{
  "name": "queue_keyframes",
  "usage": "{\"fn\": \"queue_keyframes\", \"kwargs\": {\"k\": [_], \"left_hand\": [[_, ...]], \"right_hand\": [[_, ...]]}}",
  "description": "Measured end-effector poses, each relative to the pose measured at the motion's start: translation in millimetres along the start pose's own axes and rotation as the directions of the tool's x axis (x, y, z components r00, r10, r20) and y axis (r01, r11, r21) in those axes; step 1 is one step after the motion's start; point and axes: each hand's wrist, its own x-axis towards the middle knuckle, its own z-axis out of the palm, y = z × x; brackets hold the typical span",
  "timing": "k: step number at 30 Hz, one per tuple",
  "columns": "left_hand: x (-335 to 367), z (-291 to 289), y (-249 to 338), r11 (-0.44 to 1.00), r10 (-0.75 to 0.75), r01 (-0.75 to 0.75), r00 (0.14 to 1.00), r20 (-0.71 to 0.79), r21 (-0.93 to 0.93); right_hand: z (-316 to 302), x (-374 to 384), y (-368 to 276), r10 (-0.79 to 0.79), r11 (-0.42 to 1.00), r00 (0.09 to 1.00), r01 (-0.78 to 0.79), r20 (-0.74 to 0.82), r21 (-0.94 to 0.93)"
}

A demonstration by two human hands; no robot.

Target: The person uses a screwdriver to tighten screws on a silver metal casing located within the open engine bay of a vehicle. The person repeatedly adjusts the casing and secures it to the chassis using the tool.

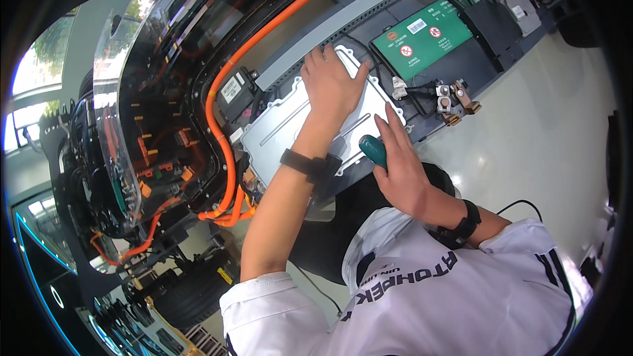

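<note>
The right hand (403, 175) has its grip closed about a green tool handle (373, 151), held at the thumb side while the other fingers stretch forward, straight, to the near edge of a silver cover plate (364, 107); the tool's working end is hidden. The left hand (333, 86) has its grip spread, fingers and thumb fanned over the far part of that plate, pinching nothing. The plate lies on a dark base (395, 10) between a grey rail (330, 29) and the person's body, ribbed face up, with small tabs along its rim. As far as can be judged, seating the plate is done, or it has not been lifted yet; whether the tabs carry screws is too small to tell, so how much fastening or loosening is left stays uncertain. The tool tip is not seen engaged with any fastener. Beyond the hands, copper-coloured terminals (455, 100) stand exposed at the right near a green panel (425, 43), while at the left a thick orange cable (210, 107) curves past a labelled black box (235, 90).
</note>
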Motion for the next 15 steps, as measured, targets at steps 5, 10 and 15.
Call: {"fn": "queue_keyframes", "kwargs": {"k": [5, 10, 15], "left_hand": [[-8, 20, 0, 0.999, -0.012, 0.012, 1.000, 0.006, 0.050], [-4, 16, 10, 0.999, -0.051, 0.051, 0.995, 0.083, 0.002], [-3, 18, 15, 0.999, -0.033, 0.033, 0.999, 0.040, -0.018]], "right_hand": [[27, 10, 5, 0.014, 0.992, 0.984, -0.035, -0.176, -0.122], [45, 10, 8, -0.001, 0.982, 0.955, -0.054, -0.298, -0.179], [55, 18, 10, 0.058, 0.989, 0.908, -0.109, -0.414, -0.101]]}}
